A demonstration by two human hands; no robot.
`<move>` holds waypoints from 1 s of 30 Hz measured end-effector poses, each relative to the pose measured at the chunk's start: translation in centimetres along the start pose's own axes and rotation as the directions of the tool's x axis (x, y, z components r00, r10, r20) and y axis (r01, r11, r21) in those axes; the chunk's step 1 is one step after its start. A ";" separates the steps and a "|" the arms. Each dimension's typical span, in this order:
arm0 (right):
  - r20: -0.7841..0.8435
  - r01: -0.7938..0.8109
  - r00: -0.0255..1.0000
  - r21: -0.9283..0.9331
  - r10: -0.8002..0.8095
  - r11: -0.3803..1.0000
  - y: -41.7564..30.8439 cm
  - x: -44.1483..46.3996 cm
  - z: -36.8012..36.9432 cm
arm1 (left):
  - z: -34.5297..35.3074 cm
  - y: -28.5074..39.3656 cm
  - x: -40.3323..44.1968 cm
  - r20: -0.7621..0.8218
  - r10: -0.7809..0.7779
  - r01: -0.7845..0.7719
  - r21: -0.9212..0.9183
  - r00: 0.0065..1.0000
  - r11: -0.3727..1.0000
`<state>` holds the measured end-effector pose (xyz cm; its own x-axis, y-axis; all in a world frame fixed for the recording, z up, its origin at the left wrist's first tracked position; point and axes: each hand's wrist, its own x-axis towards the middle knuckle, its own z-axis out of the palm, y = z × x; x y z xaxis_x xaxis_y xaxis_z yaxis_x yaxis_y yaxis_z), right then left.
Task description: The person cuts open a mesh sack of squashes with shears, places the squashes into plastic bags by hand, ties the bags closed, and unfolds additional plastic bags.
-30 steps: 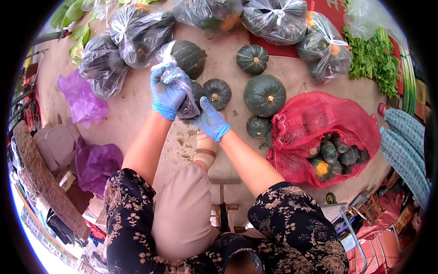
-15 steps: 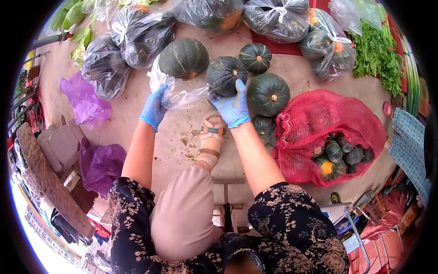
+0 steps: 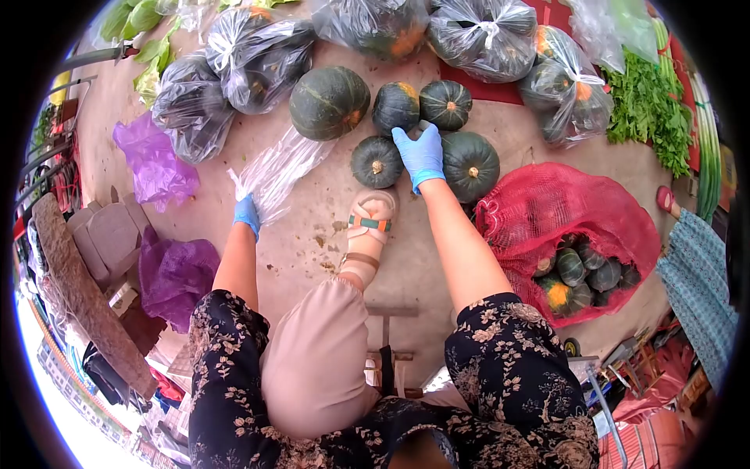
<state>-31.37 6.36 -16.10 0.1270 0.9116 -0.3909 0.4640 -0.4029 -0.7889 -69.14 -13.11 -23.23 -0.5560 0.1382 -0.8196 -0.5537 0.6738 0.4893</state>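
Note:
My left hand, in a blue glove, is closed on a clear plastic bag that trails up and right, flat and without a squash in it. My gloved right hand touches the lower side of a dark squash with an orange patch; its fingers are spread. Around it on the ground lie a small squash, a striped one, a larger round one and a big one.
Bagged squashes line the far side. A red mesh sack of squashes is at right, near leafy greens. Purple bags and a stone slab are at left. Another person's patterned clothing shows at right.
My left hand has moved down and left, drawing out the plastic bag. Squashes from near my hands now stand beside the others, and my right hand has moved right.

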 end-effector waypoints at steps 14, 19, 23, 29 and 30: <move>0.294 -0.171 0.955 0.460 0.033 0.871 -6.3 -18.1 -9.8 | 4.5 9.3 -32.2 0.063 0.720 -0.636 -0.420 0.691 0.647; 0.270 -0.076 0.956 0.612 -0.117 0.787 -12.3 -24.1 -14.4 | 2.1 11.7 -43.4 0.542 0.688 -0.517 -0.458 0.482 0.723; 0.286 -0.142 0.933 0.848 -0.216 0.511 -16.8 -29.6 -17.3 | 0.6 11.0 -50.8 0.845 0.457 -0.393 -0.335 0.278 0.857; 0.137 0.049 0.909 0.903 -0.394 0.426 -17.0 -33.2 -20.1 | -2.4 5.1 -58.1 0.827 0.561 -0.705 -0.375 0.040 0.602; 0.018 0.210 0.895 0.864 -0.445 0.458 -16.1 -32.3 -20.0 | -3.7 4.6 -58.3 0.849 0.527 -0.703 -0.353 0.036 0.617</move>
<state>-25.43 -15.01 18.71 -0.1086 0.9941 -0.0076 -0.5184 -0.0631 -0.8528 -41.56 -20.76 27.96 0.2143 0.9765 -0.0247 -0.1699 0.0622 0.9835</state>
